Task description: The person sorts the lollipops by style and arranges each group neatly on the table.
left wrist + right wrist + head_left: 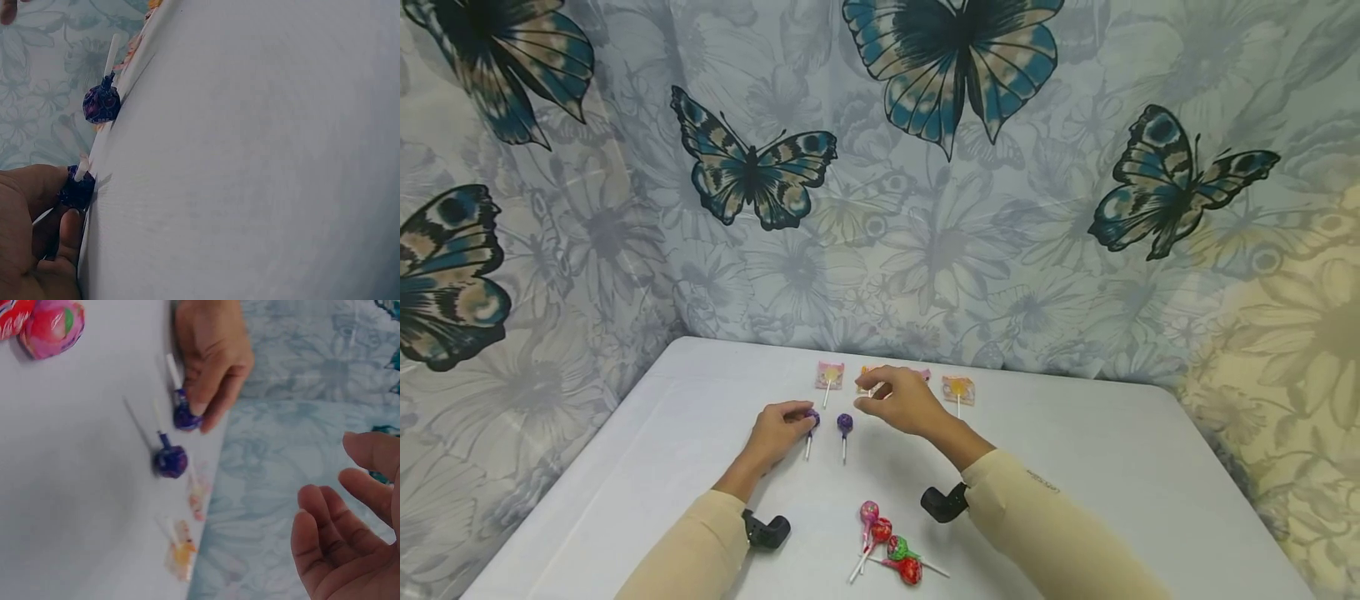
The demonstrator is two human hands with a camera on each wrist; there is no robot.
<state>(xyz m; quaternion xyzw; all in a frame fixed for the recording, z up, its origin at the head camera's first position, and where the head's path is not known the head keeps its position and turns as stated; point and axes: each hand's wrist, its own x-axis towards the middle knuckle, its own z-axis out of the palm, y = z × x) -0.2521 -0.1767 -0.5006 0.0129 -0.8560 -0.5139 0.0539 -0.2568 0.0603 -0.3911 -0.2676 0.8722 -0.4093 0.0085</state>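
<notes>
My left hand (pixel 777 433) pinches the head of a purple-wrapped lollipop (pixel 77 189) between thumb and fingers, its white stick pointing toward me. Just right of it lies a second purple lollipop (pixel 845 423), its stick also toward me. Raised over the table beyond that one, my right hand (pixel 901 401) holds nothing; in the right wrist view its fingers (pixel 307 540) are loosely bent and apart from the thumb. Behind the hands is a row of flat lollipops in clear wrappers, with a pink one (pixel 830 375) at left and an orange one (pixel 958 389) at right. My right hand partly hides the middle ones.
Close to me on the white table (pixel 1075 467) lies a loose pile of lollipops: a pink one (pixel 869 512), a green one (pixel 897 547) and red ones (pixel 911 571), sticks crossing. A butterfly-printed cloth (pixel 940 242) hangs behind the table's far edge.
</notes>
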